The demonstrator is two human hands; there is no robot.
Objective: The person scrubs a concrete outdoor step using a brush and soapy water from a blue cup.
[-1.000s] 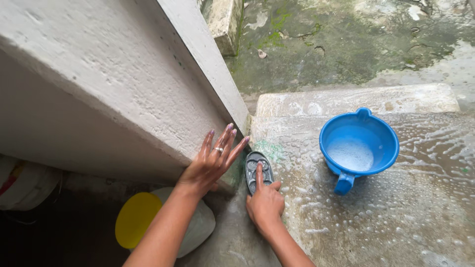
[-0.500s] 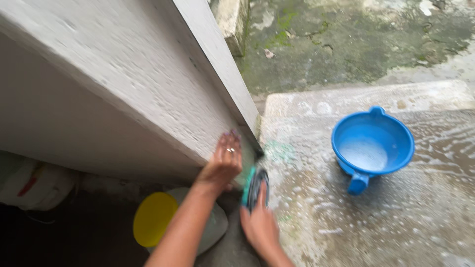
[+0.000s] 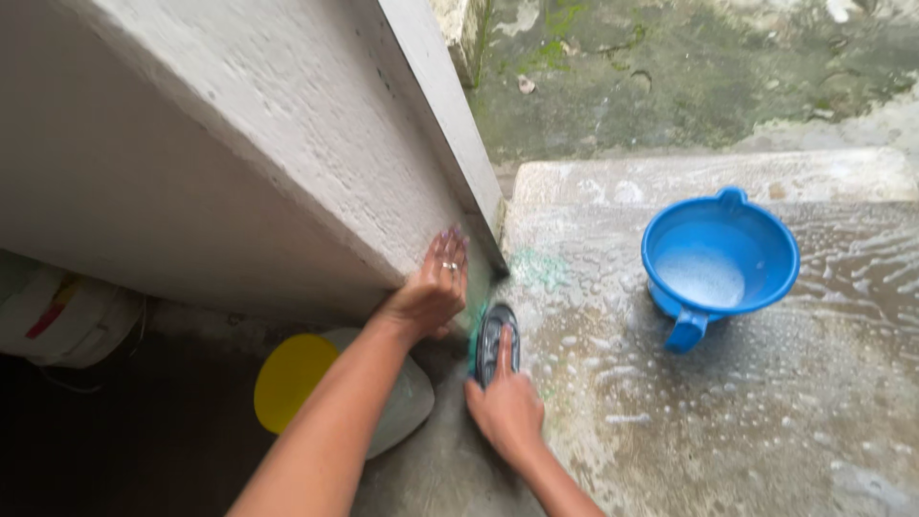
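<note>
My right hand (image 3: 506, 407) grips a dark oval scrub brush (image 3: 495, 337) with a teal underside, index finger laid along its back, pressing it against the wet, soapy concrete step (image 3: 728, 412) at the foot of the wall. My left hand (image 3: 433, 289), wearing a ring, rests flat with fingers together against the lower corner of the rough grey concrete wall (image 3: 287, 134). A blue plastic tub (image 3: 720, 258) with a handle and sudsy water inside stands on the step to the right of the brush.
A yellow lid (image 3: 292, 378) on a whitish container lies below my left arm in a dark recess. A white bucket (image 3: 57, 321) sits at the far left. Beyond the step is mossy, cracked wet ground (image 3: 670, 77).
My left hand's fingers have closed together and moved slightly right on the wall. The brush has tilted onto its edge against the wall base and shifted a little toward me.
</note>
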